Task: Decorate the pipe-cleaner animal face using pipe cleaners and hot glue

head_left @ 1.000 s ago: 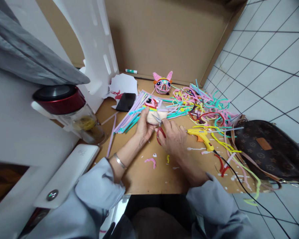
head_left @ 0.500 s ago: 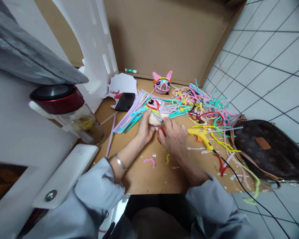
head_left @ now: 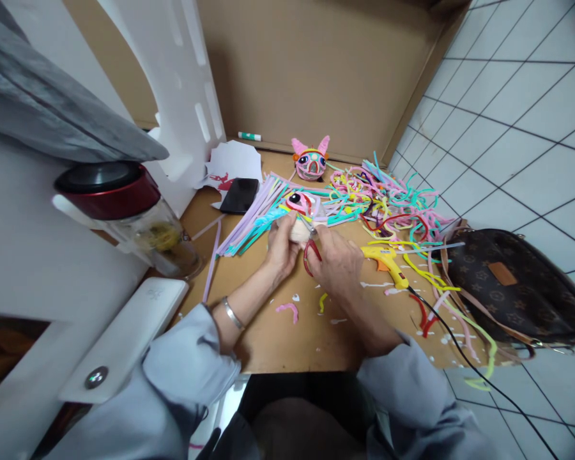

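My left hand (head_left: 282,246) is closed around a cream-coloured ball (head_left: 301,231) partly covered with pipe cleaners, including a black-and-red eye (head_left: 295,200) on its upper left. In my right hand (head_left: 336,259) is a pair of scissors with red handles (head_left: 310,257). The metal blades (head_left: 308,225) lie against the ball's front, beside the left thumb. Fingers hide part of the ball's underside. Behind it, a finished-looking animal head (head_left: 311,163) with pink ears stands on the table. Straight pipe cleaners (head_left: 249,227) lie under and left of the ball.
A tangle of pipe cleaners (head_left: 397,204) lies at right. Near it are a yellow glue gun (head_left: 388,263) with a black cord and a brown handbag (head_left: 517,281). At left are a phone (head_left: 240,195), a white power bank (head_left: 124,338) and a glass bottle (head_left: 163,243).
The ball has turned slightly in my left hand. The scissors' blades have swung up and left across its front, and the right hand has shifted a little.
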### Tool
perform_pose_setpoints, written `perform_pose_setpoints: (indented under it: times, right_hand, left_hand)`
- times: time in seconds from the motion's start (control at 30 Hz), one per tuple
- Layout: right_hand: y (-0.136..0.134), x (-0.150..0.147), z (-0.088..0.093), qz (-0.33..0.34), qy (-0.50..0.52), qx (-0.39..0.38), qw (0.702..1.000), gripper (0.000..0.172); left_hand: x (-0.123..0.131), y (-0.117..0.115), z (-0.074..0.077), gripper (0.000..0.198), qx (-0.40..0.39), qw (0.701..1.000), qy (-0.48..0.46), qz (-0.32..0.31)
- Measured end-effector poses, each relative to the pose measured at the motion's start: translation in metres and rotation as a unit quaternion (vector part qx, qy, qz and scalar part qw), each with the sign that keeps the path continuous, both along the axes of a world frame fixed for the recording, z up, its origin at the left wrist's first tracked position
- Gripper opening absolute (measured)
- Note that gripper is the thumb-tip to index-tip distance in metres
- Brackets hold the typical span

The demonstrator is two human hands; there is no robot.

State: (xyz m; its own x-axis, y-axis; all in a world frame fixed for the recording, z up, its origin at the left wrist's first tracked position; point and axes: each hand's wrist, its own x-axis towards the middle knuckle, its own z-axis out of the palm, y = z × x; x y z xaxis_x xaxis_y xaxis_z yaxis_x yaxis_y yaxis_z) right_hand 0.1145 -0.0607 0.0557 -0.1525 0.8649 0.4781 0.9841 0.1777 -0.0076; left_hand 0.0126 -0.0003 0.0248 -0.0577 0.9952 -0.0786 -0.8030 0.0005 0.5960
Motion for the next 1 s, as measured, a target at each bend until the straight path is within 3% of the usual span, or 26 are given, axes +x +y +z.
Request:
perform_pose_setpoints:
  times: [0.6, 0.87, 1.0]
  right_hand:
    - [0.001, 0.005, -0.003, 0.013, -0.010, 0.026, 1.000, 0.029]
    - [0.004, 0.008, -0.007, 0.024, 0.012, 0.033, 0.999, 0.028]
    - [-0.007, 0.015, -0.007, -0.025, 0.045, 0.067, 0.996, 0.031]
  left_hand:
    - [0.002, -0.003, 0.005, 0.023, 0.022, 1.000, -0.007, -0.019]
    - [-0.001, -0.002, 0.004, 0.028, -0.003, 1.000, -0.012, -0.016]
    - [-0.006, -0.001, 0.010, 0.035, -0.008, 1.000, -0.006, -0.025]
